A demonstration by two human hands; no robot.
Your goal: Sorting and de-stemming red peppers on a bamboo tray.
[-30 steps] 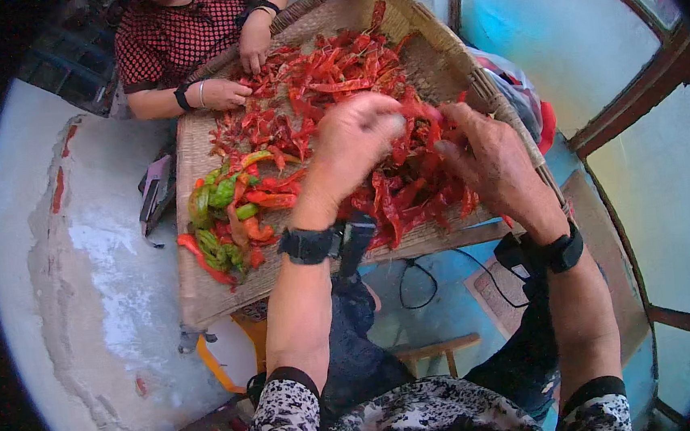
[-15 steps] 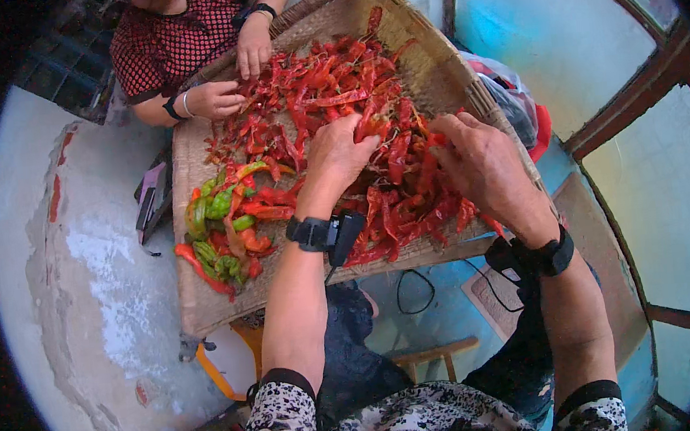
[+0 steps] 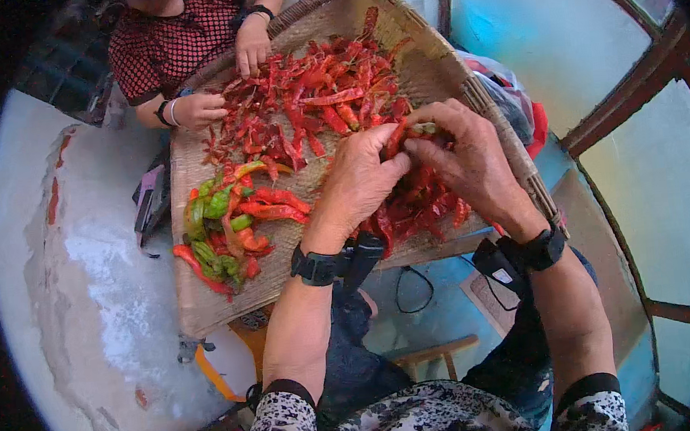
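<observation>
A wide, shallow woven basket tray (image 3: 286, 289) carries a spread of dried red chili peppers (image 3: 326, 79). Over its near right part my two hands almost meet. Thumb and fingers of my left hand (image 3: 359, 183) pinch a red chili pepper (image 3: 393, 142). Close beside it, the curled fingers of my right hand (image 3: 470, 157) close on a chili pepper with a pale greenish part (image 3: 426, 129). Whether both hands grip one pepper or two, I cannot tell. Under my hands lie more dark red peppers (image 3: 421, 201). Fresher green and red peppers (image 3: 216, 205) form a separate heap on the left.
Across the tray, another person's hands (image 3: 252, 46) reach over the peppers at the far left. Filled plastic bags (image 3: 506, 97) stand against the tray's right side, below a framed window (image 3: 651, 191). A wooden stool (image 3: 437, 352) is beneath. A worn wall (image 3: 105, 259) rises on the left.
My left hand has shifted right and slightly nearer, and my right hand has come left, so they now almost touch. The other person's hand at the left has drawn back a little.
</observation>
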